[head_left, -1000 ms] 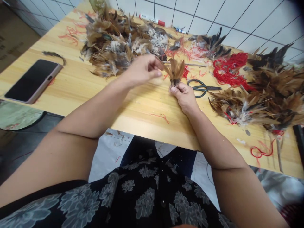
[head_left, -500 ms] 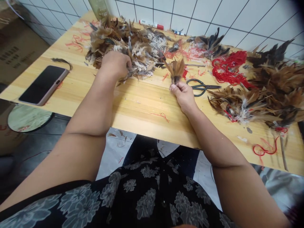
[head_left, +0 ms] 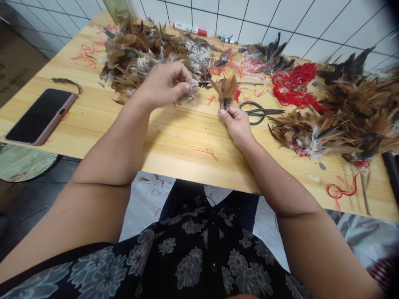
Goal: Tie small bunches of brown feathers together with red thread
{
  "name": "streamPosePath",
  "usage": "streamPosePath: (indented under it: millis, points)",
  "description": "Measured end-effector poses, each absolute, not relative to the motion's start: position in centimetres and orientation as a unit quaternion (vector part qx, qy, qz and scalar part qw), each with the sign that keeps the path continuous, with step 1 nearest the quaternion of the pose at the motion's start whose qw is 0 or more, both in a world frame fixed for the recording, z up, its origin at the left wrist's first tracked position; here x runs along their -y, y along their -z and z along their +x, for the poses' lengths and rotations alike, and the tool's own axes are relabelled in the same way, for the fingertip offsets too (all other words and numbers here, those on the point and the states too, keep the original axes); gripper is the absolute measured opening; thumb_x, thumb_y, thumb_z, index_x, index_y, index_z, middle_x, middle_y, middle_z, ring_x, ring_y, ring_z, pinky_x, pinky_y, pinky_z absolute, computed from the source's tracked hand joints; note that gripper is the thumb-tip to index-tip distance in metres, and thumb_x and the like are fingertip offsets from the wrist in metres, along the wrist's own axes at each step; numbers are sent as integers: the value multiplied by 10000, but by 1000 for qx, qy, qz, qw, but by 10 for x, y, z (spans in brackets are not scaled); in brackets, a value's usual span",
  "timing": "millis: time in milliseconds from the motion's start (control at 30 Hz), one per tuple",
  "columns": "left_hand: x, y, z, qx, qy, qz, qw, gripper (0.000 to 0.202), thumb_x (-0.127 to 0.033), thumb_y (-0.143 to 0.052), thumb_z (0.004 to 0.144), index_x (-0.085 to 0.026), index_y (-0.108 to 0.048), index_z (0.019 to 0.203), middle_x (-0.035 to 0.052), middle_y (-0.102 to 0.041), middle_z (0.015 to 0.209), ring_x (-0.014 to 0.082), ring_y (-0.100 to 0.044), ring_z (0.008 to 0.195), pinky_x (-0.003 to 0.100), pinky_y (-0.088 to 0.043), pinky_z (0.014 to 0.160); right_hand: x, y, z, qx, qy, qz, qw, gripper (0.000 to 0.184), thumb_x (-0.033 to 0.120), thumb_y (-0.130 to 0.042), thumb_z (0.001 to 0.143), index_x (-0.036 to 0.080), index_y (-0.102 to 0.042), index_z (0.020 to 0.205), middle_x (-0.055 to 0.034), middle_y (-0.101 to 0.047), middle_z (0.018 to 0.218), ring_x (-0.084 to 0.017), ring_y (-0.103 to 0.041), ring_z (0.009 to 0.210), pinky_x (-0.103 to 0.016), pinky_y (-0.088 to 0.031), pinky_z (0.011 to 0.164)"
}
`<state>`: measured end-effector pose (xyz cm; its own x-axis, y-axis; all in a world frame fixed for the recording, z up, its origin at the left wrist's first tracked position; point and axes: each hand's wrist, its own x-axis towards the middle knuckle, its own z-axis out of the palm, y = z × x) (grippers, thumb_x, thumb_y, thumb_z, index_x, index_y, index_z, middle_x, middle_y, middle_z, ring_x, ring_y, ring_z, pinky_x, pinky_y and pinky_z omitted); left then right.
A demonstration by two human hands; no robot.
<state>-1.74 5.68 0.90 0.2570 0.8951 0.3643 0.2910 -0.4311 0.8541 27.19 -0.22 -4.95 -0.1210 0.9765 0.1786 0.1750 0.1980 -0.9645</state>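
Seen from the head camera, a person works with two bare hands at a pale wooden table (head_left: 174, 141). The left hand (head_left: 163, 85) is raised over the table, thumb and fingertips pressed together on a small pale feather tuft (head_left: 190, 88), at the edge of a large heap of brown and white feathers (head_left: 137, 58). The right hand (head_left: 235, 124) pinches the base of a small bunch of brown feathers (head_left: 226, 92), which stands upright, tips up, just beside the tuft but not touching it. Just right of that hand lies one pair of black scissors (head_left: 261, 113), near a tangle of red thread (head_left: 294, 85) and a further pile of feathers (head_left: 311, 135). One smartphone (head_left: 40, 117) lies at the table's left, and one red-capped marker (head_left: 190, 29) lies along the far edge by a white tiled wall (head_left: 311, 20).
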Motion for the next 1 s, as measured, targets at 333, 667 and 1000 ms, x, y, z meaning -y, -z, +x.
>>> streamPosePath:
  millis: [333, 667, 1000]
  points:
    - [-24, -8, 29, -350, -375, 777, 365, 105, -222, -932, 926, -308, -975, 883, 80, -855, 948, 354, -749, 1013, 458, -507, 1087, 2, 47, 269, 601, -434, -490, 458, 656, 809, -1002, 970, 240, -726, 799, 37, -553, 738, -154, -488, 803, -318, -470, 764]
    - [-20, -4, 42, -332, -415, 750, 393, 164, -271, -942, 938, -380, -968, 818, 86, -868, 970, 407, -776, 1122, 501, -560, 1175, 0, 41, 273, 632, -470, -461, 408, 782, 906, -1000, 901, 240, -625, 736, 45, -419, 723, -144, -433, 794, -318, -396, 736]
    - [-35, 13, 37, -289, -423, 797, 320, 234, -399, -780, 1074, -372, -943, 909, 87, -871, 1037, 361, -729, 1131, 523, -489, 1266, 5, 25, 274, 599, -545, -441, 387, 556, 639, -1151, 834, 201, -811, 878, 31, -629, 735, -166, -611, 840, -323, -539, 793]
